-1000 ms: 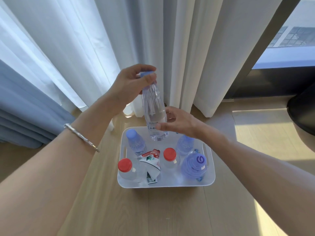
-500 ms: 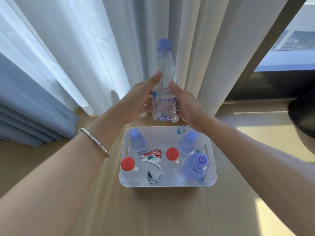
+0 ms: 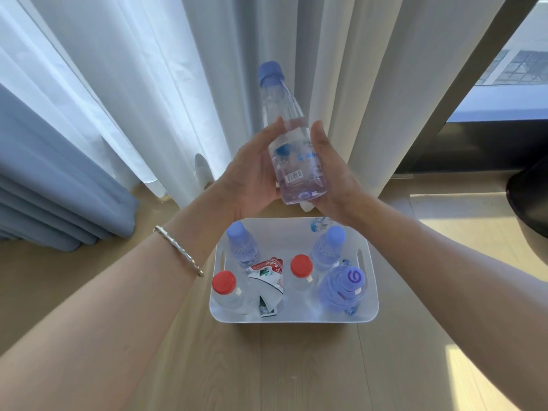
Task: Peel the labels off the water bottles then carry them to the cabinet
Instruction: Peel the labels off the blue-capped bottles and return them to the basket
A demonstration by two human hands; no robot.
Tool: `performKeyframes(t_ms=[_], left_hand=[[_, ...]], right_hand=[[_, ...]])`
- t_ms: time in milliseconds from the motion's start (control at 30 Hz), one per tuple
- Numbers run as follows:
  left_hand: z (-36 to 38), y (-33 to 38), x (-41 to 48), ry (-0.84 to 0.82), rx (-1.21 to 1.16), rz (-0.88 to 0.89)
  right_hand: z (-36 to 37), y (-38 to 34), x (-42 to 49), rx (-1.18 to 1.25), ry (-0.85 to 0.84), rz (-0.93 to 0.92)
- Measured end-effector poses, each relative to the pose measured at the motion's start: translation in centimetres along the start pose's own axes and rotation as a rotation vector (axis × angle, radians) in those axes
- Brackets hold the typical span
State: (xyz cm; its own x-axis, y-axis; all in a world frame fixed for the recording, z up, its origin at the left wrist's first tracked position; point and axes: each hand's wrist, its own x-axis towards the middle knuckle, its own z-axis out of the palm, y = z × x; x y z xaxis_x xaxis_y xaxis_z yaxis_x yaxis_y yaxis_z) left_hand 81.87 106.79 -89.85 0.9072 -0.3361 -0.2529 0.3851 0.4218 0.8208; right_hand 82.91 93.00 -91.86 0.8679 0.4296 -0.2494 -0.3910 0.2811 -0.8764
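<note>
A clear water bottle [image 3: 292,137] with a blue cap is held in the air above the white bin [image 3: 372,301], tilted with its cap to the upper left. Its transparent label with blue print and a barcode faces me. My left hand [image 3: 252,173] presses its left side and my right hand [image 3: 332,179] cups its right side and base. In the bin stand two blue-capped bottles [image 3: 241,244] [image 3: 327,247], two red-capped bottles [image 3: 226,289] [image 3: 302,271] and a wide purple-capped bottle [image 3: 341,286]. A crumpled red, white and green peeled label [image 3: 268,280] lies between them.
The bin sits on a light wooden floor [image 3: 281,366]. White sheer curtains [image 3: 178,84] and a blue-grey drape [image 3: 44,179] hang behind. A dark rounded object [image 3: 530,200] is at the right edge, below a window. A small blue-printed label scrap [image 3: 320,225] sits at the bin's back.
The left hand moved from the cap down to the bottle's side. Both hands lifted the bottle clear of the bin, then tilted and turned it so the barcode faces me.
</note>
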Motion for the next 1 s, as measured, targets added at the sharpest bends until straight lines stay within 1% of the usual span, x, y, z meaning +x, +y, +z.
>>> performKeyframes(t_ms=[100,167,267,467,567,633,833,1000], left_hand=[[-0.2,0.5,0.1,-0.025,-0.048,0.024],[-0.5,0.5,0.3,0.005,-0.013,0.005],[-0.5,0.1,0.6,0.126,0.121,-0.006],[-0.5,-0.2,0.6,0.335,0.287,0.053],[-0.6,-0.1,0.5,0.439,0.375,0.062],[-0.8,-0.2,0.4,0.492,0.375,0.075],[-1.3,-0.1,0.4,0.533,0.453,0.101],[-1.3,-0.4,0.9,0.579,0.416,0.134]], right_hand=[[0.1,-0.2,0.3,-0.091,0.095,-0.013],[0.0,-0.2,0.5,-0.144,0.176,-0.022],[0.1,0.0,0.5,-0.255,0.255,-0.040],[0.0,0.5,0.6,-0.386,0.307,-0.051],[-0.5,0.5,1.1,-0.452,0.311,-0.053],[-0.7,0.6,1.2,-0.468,0.292,-0.050],[-0.2,1.2,1.2,-0.537,0.271,-0.084],[0.2,1.5,0.9,-0.561,0.248,-0.127]])
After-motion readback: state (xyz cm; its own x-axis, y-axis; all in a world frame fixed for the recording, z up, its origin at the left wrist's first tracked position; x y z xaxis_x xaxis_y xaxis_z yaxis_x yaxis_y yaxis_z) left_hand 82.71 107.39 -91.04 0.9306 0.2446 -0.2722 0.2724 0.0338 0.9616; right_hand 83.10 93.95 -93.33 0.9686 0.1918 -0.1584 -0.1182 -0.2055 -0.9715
